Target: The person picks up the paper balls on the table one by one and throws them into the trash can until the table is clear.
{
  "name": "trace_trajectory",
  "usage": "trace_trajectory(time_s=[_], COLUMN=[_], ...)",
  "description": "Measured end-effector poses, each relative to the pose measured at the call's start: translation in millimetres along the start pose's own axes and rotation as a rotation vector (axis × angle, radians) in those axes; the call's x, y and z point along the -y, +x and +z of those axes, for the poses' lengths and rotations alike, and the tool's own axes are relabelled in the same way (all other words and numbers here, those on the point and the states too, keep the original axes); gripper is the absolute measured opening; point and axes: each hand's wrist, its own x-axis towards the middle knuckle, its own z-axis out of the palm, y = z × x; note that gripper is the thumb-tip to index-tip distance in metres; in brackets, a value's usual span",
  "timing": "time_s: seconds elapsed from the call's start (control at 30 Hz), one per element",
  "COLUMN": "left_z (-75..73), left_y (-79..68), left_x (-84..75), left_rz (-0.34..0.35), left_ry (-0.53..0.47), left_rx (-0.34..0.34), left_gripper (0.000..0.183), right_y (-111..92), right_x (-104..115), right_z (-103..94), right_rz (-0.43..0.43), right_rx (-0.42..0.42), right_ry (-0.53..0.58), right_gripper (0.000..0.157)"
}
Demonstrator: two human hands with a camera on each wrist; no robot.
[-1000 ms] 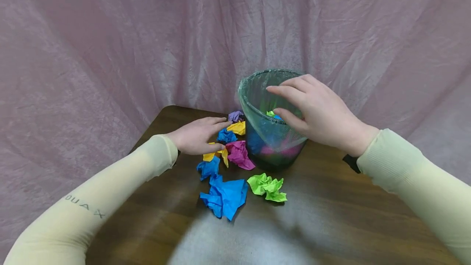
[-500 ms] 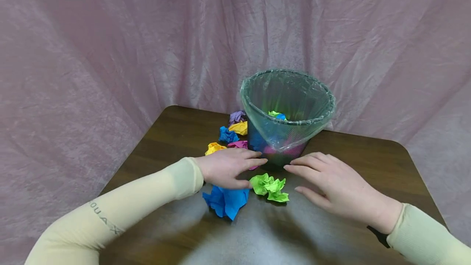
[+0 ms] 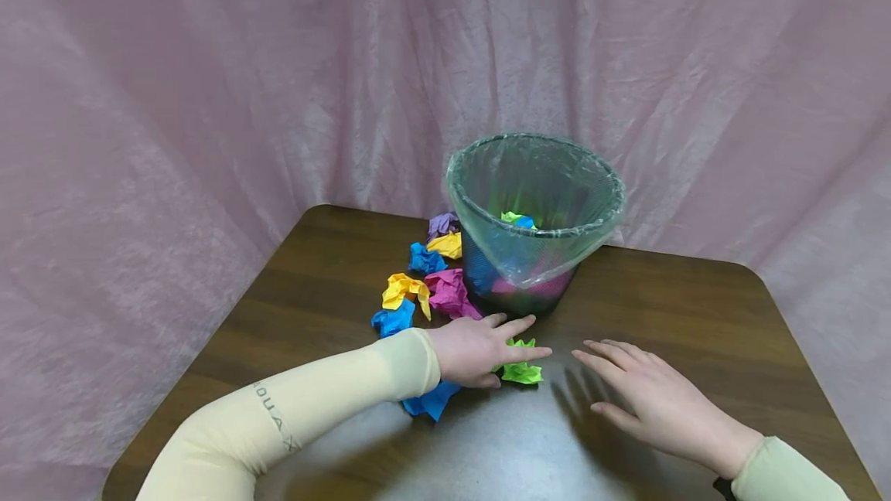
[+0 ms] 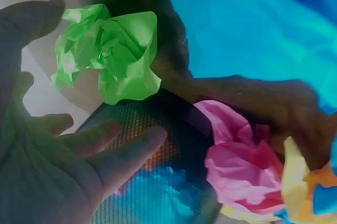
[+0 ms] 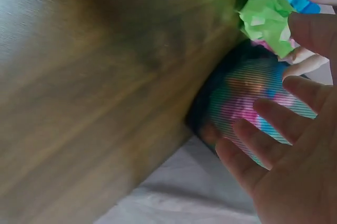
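Observation:
With fingers spread, my left hand hovers over a crumpled green paper, hiding part of it; the left wrist view shows a gap between them. Beneath my left wrist lies a crumpled blue paper, mostly covered by the sleeve. My right hand holds nothing and hangs above the table to the right, its fingers loosely extended toward the green paper. Just behind both hands stands a black mesh wastebasket with a clear green liner. Crumpled papers show inside it, green and blue on top.
Left of the wastebasket lie more crumpled papers: magenta, yellow, blue, another blue, another yellow and purple. The brown wooden table ends at a pink curtain.
My right hand has come down from the wastebasket's rim to the front right. My left hand has swept from the papers on the left, rightward and nearer, to above the green paper.

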Motion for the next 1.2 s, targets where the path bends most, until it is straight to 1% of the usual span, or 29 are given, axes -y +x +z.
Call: trace_trajectory(time_s=[0.1,0.23,0.37,0.5,0.6,0.73,0.93,1.0,1.1,1.2], left_z=[4.2,8.9,11.5,11.3,10.8,13.0,20.6,22.8,25.2,22.9], left_y=[7.8,18.4,25.9,32.2,36.1,39.3,41.1,41.3,40.2,37.7], left_x=[-3.0,-4.8,-6.7,-8.9,-9.5,-10.3,-13.9,-14.6,-14.2,-13.8], left_rz=[-0.012,-0.020,0.015,0.071,0.099,0.100,0.073,0.067,0.086,0.117], left_ry=[0.037,0.065,0.076,0.088,0.090,0.101,0.154,0.161,0.135,0.092], left_rx=[0.014,0.046,0.058,0.030,0.014,-0.002,-0.079,-0.093,-0.096,-0.085], left_gripper=[0.083,0.075,0.067,0.061,0.053,0.038,0.023,0.021,0.020,0.023], right_y=[-6.6,-11.4,-13.6,-17.0,-19.3,-21.4,-23.6,-24.1,-24.4,-25.9], right_x=[-1.0,-1.5,-2.0,-3.0,-3.6,-4.2,-5.7,-6.2,-5.9,-5.3], right_z=[4.2,9.7,15.3,19.0,20.4,21.3,22.5,23.2,22.8,20.9], right_rz=[0.011,0.002,-0.008,-0.011,-0.009,-0.004,-0.015,-0.019,-0.015,-0.003], right_rx=[-0.010,-0.018,-0.010,-0.028,-0.034,-0.035,-0.052,-0.057,-0.056,-0.056], right_ry=[0.013,0.023,0.024,0.017,0.019,0.024,0.013,0.010,0.010,0.009], right_gripper=[0.070,0.068,0.065,0.063,0.062,0.061,0.060,0.060,0.060,0.060])
